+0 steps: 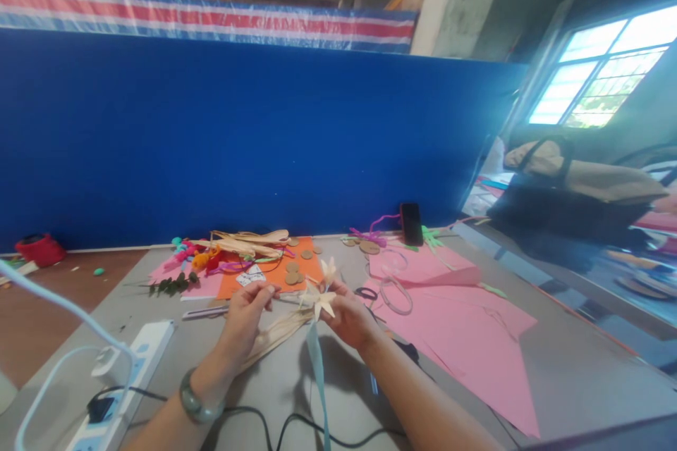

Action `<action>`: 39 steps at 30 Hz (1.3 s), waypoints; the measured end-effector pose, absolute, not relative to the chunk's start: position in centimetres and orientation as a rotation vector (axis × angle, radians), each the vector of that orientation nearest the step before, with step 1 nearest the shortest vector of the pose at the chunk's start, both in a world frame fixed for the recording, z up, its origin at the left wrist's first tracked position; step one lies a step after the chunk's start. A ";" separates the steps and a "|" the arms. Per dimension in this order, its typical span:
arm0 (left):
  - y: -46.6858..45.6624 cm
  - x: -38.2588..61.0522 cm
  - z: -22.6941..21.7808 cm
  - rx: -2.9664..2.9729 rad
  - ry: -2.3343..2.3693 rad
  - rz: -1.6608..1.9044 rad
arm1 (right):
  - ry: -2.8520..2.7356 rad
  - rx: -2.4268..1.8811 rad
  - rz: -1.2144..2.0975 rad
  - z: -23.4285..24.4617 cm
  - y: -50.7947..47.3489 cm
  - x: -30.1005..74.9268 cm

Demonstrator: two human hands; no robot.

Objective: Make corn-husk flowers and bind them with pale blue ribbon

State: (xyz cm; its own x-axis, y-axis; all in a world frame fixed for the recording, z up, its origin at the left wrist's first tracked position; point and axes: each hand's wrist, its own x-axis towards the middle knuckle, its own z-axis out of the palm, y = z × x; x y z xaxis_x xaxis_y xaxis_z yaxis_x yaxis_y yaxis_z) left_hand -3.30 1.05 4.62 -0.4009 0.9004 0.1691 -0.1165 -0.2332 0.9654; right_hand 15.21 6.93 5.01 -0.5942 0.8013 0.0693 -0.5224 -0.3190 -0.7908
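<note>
Over the middle of the table, my right hand [346, 313] is closed round cream-coloured artificial flowers [320, 301] with pointed petals. A pale blue-green ribbon [316, 359] hangs down below the blooms. Just to their left, my left hand [246, 320] is closed in a pinch, thumb against forefinger. Whatever lies between those fingertips is too small to make out. Cream strips [278, 335] lie beneath the hands, running from beside my left wrist toward the flowers. A grey-green bangle [195, 398] circles my left wrist.
Pink paper sheets [455, 328] cover the right side. Wooden discs [293, 275] lie on orange paper [233, 287]. A utility knife [204, 313], black-handled scissors [366, 293] and green leaves [172, 285] lie around. A power strip [145, 359] with cables stands front left; a phone [410, 223] leans against the blue partition [238, 134].
</note>
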 end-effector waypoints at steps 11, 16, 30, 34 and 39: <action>2.1 -3.6 3.3 0.925 1.191 1.751 | -1.076 -0.349 1.897 4.9 7.1 15.4; 1.7 -3.4 3.1 1.141 1.309 1.708 | -0.950 -0.313 1.997 4.3 7.5 15.5; -0.2 -1.0 7.6 1.245 1.076 1.541 | -1.039 -0.277 2.136 3.6 7.8 15.6; -0.6 -0.7 8.8 1.325 1.132 1.522 | -1.057 -0.248 2.145 3.5 7.9 15.7; -0.7 -0.1 9.9 1.304 1.209 1.493 | -1.081 -0.228 2.152 3.1 8.2 15.5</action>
State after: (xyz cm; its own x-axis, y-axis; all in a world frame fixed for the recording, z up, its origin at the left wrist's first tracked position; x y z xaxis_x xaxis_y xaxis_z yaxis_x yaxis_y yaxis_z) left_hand -0.11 -0.74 9.93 -0.1516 0.9620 0.2272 0.0219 -0.2265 0.9738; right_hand 15.51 8.23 3.12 -0.7343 0.6623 0.1492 -0.5150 -0.4003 -0.7580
